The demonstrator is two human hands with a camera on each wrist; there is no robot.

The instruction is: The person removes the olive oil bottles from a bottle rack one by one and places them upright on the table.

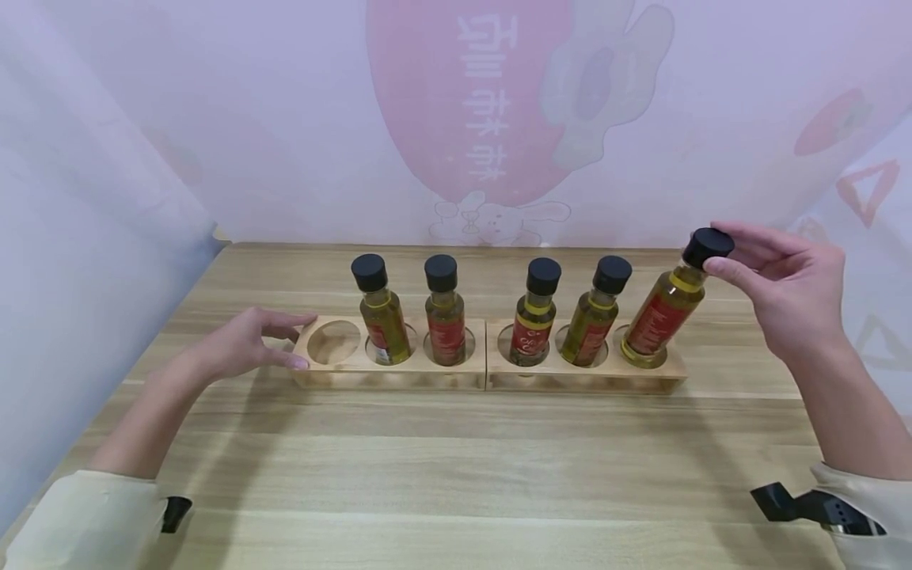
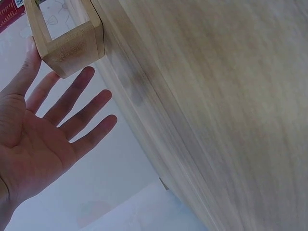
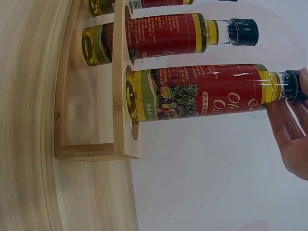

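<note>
Right hand point(image 1: 784, 289) pinches black cap of oil bottle point(image 1: 663, 313), tilted, base in rightmost hole of wooden rack point(image 1: 584, 378) on table point(image 1: 456, 475). Left hand point(image 1: 245, 344), fingers straight, rests against left rack point(image 1: 321, 370) end.

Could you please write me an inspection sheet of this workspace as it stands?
Surface: wooden table, light grain.
Job's things: two wooden racks; five oil bottles; rightmost bottle tilted in the end hole; leftmost hole empty.
Clutter: nothing seen.
Hands: left hand touches the rack's left end, fingers relaxed; right hand pinches the tilted bottle's black cap.
Cables: nothing seen.
Surroundings: pale printed backdrop behind and at both sides.
</note>
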